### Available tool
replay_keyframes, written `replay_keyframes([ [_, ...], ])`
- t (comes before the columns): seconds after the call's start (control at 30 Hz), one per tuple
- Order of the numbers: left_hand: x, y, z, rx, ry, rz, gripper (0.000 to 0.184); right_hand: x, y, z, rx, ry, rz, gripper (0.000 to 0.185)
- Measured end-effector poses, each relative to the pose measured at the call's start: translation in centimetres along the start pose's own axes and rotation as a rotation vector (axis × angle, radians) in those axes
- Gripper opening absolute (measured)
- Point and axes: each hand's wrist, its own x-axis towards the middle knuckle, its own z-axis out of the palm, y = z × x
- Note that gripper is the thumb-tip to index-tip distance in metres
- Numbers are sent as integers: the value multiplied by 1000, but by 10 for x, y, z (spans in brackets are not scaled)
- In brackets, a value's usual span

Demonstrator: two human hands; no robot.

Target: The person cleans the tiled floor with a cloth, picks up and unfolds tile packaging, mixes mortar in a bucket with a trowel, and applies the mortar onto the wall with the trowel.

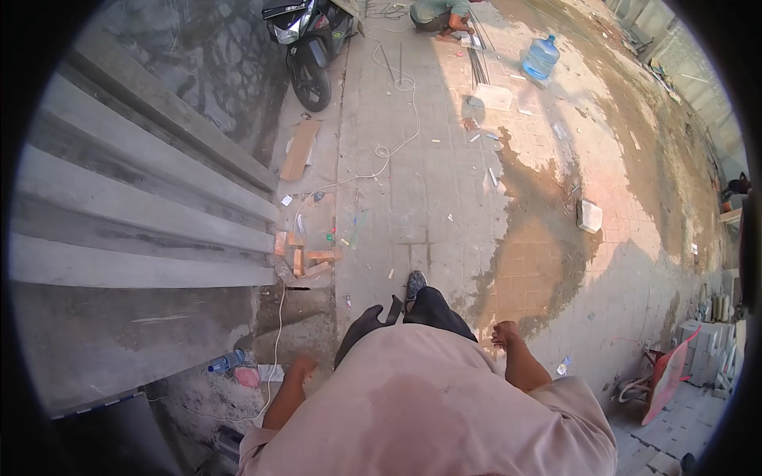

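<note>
My right hand point(503, 334) hangs beside my right hip, above the paved ground. Its fingers are loosely bent and a little apart, and I see nothing in them. On the other side, my left hand point(302, 367) hangs low by my left hip, smeared, so its fingers cannot be made out. Below me are my dark trousers point(444, 309) and one patterned shoe point(415, 284) on the paving. Nearest the left hand are a white cable point(279, 333), a plastic bottle point(226, 362) and a pink bag point(247, 377).
Ahead, a motorbike point(309, 71) stands by the wall, and a crouching person point(439, 14) works near thin rods point(478, 63). A blue water jug point(540, 57), a pale block point(589, 216) and bricks point(299, 260) lie about. A red wheelbarrow point(667, 373) is at right.
</note>
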Motion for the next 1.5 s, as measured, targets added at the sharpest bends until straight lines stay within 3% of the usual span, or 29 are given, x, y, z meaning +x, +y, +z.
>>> replay_keyframes([
  [0.03,-14,-7,3,-279,-67,-145,20,-3,-46,11,8,-4,-164,23],
  [0.07,-24,-11,3,-868,-68,-490,21,-13,-95,19,23,-12,-284,26],
  [0.1,-28,-15,1,-1340,30,-779,22,-20,-145,27,24,-19,-379,28],
  [0.13,-30,-18,-1,-1621,165,-979,23,-13,-187,31,-62,-26,-464,33],
  [0.2,-12,-30,-5,-1823,302,-1008,25,-37,-276,50,-71,-61,-533,39],
  [0.3,39,-41,-63,-1897,260,-1025,24,-45,-371,74,-127,-63,-634,42],
  [0.33,57,-41,-110,-1878,220,-1005,23,-44,-398,83,-132,-61,-651,42],
  [0.43,136,-90,-200,-1899,167,-886,22,-28,-441,108,-143,-43,-631,42],
  [0.47,171,-118,-213,-1876,249,-733,21,-20,-448,117,-171,-25,-585,42],
  [0.53,250,-181,-270,-1905,234,-760,22,3,-445,133,-238,16,-496,42],
  [0.63,382,-291,-321,-2039,292,-689,27,33,-411,150,-267,80,-147,40],
  [0.7,473,-378,-345,-2277,353,-725,42,29,-388,162,-390,-16,222,38],
  [0.73,511,-419,-359,-2471,505,-641,46,28,-387,173,-476,-109,378,37],
  [0.8,575,-498,-379,-2675,627,-525,52,31,-409,192,-586,-328,538,37],
  [0.83,593,-527,-389,-2739,678,-643,56,69,-363,160,-1097,-448,-10,49],
  [0.87,617,-559,-382,-2747,694,-716,63,72,-383,174,-1094,-431,16,49],
  [0.9,642,-592,-362,-2778,704,-798,72,68,-404,186,-669,-232,301,41],
  [0.93,654,-612,-365,-2800,732,-905,81,65,-436,199,-230,-23,542,34],
  [1.0,673,-648,-354,-2919,710,-699,85,76,-473,201,-259,39,523,33],
  [1.1,672,-652,-391,-2784,765,-810,82,91,-511,194,-314,124,480,31],
  [1.17,672,-659,-374,-2788,802,-564,72,92,-534,192,-323,164,461,31],
  [1.2,671,-657,-369,-2780,794,-563,72,90,-539,191,-326,199,434,30],
  [1.33,631,-638,-378,-2868,1008,-682,52,75,-527,180,-264,181,381,30],
  [1.4,602,-626,-357,-2754,1171,-748,44,54,-512,175,-182,137,359,31],
  [1.43,581,-614,-367,-2707,1236,-719,42,46,-502,175,-113,94,375,30],
  [1.5,537,-580,-410,-2617,1268,-910,47,29,-484,172,-68,-23,345,29],
])
